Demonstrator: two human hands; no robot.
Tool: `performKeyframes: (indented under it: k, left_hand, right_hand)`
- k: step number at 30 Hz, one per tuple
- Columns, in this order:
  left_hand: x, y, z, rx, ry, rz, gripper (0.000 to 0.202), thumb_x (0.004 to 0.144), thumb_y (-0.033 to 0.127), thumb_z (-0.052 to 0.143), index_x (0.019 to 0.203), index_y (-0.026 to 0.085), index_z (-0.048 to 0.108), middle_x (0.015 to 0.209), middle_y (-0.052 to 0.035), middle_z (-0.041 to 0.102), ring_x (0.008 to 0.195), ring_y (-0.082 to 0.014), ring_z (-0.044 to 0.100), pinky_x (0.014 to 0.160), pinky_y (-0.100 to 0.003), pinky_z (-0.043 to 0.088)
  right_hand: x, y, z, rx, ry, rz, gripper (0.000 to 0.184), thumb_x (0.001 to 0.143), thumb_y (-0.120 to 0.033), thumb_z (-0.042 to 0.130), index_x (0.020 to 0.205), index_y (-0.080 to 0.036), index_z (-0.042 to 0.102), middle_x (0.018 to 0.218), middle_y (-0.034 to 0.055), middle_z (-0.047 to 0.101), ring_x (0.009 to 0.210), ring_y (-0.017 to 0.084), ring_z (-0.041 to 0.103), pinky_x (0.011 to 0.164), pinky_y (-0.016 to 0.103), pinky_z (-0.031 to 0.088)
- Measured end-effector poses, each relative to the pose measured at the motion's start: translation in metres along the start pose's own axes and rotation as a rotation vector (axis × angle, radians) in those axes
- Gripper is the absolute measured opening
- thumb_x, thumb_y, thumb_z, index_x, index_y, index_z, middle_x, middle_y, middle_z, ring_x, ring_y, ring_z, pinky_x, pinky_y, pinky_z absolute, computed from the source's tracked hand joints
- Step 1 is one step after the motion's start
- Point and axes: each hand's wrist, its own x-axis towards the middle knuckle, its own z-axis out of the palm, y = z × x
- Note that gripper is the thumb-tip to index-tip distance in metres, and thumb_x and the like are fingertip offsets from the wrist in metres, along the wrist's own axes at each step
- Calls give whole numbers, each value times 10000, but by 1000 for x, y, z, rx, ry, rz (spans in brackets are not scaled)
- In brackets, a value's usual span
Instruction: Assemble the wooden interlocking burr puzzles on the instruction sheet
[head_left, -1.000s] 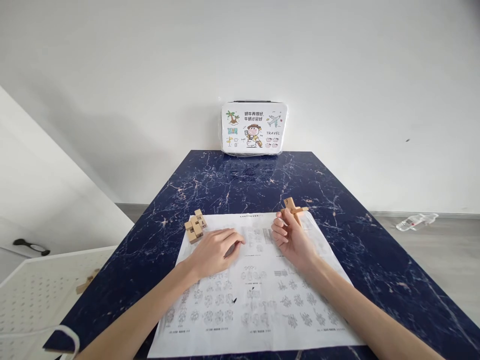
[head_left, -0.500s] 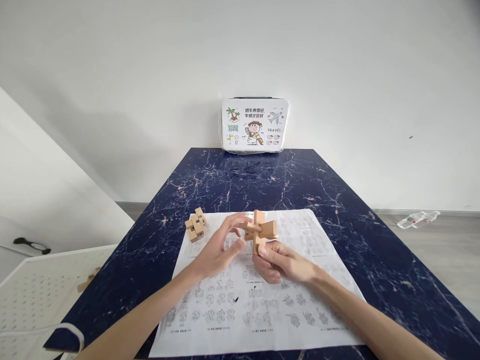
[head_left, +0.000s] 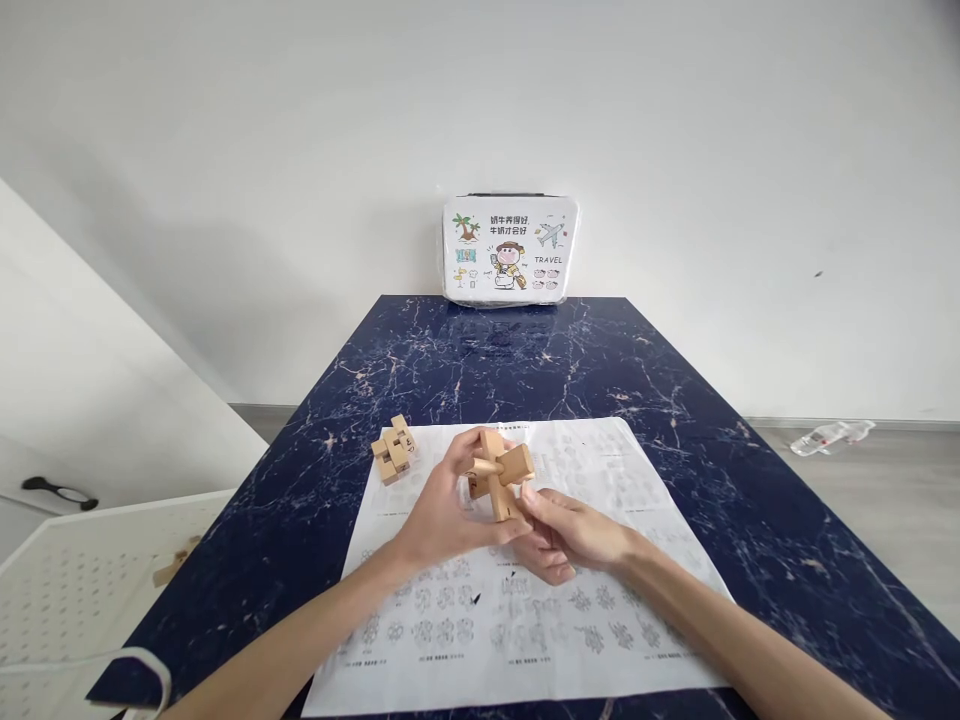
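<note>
Two-handed hold | left hand [head_left: 442, 515] fingers clamped on wooden cross puzzle [head_left: 499, 468] | right hand [head_left: 574, 535] pinching its lower end | risk: uneven squeeze could slide pieces apart.

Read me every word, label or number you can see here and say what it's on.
"TRAVEL": on the white case against the wall.
"奶牛养得好, 牛奶才会好": top of the same case.
Printed sheet: captions too small to read.
Small wooden puzzle: a dark mark, too small to read.
Wooden cross puzzle, held by left hand and right hand: no text visible.
</note>
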Motion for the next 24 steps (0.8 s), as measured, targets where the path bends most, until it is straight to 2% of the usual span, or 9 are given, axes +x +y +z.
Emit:
performKeyframes:
  k: [3,5,8,12,14,19,24]
  left_hand:
    - [0,-1,-3,97,63,17,707,783,373,880,1373,304,497,1302,-76,630,1206,-315,641,988,-467,550]
    - [0,-2,-3,148,73,3,740,769,396,892,1375,303,477,1277,-72,636,1167,-308,658,973,-470,556]
    - [1,-5,-2,215,65,36,796,725,411,929,1364,300,467,1271,-70,605,1157,-302,649,970,-475,572]
    - [1,-9,1,251,-3,137,750,735,334,921,1332,303,467,1236,-61,563,1078,-259,640,855,-415,633]
    - [1,-10,1,267,-24,180,773,754,305,909,1370,322,443,1247,-59,554,1079,-252,636,857,-414,644]
    - [-1,-16,-5,360,-30,249,936,771,369,927,1517,366,361,1414,-102,518,1175,-292,624,1004,-518,605]
    - [0,-17,-8,443,8,303,945,755,387,939,1522,352,387,1434,-116,541,1273,-336,588,1052,-534,567]
  right_hand:
    - [-3,-1,-3,1,108,-92,604,1064,-701,428,689,-229,441,509,-98,355,370,65,267,371,218,256]
    - [-5,-2,-4,-72,227,-165,590,1058,-686,467,684,-231,436,488,-105,341,357,59,246,374,217,241]
    - [-7,-5,-3,-281,455,-226,579,1039,-685,513,683,-236,427,474,-100,355,368,61,234,391,233,220]
    - [-4,-7,0,-601,682,-190,580,1006,-694,564,683,-243,395,527,-71,399,440,84,304,436,262,226]
    - [-3,-7,1,-697,711,-173,569,1024,-677,539,689,-241,396,557,-58,421,478,96,331,467,273,254]
    - [-4,-9,1,-744,652,-172,537,1075,-627,463,711,-231,451,593,-37,489,516,114,387,522,294,315]
    - [-5,-12,2,-782,656,-201,541,1089,-602,450,702,-224,473,619,-31,500,548,122,411,558,303,336]
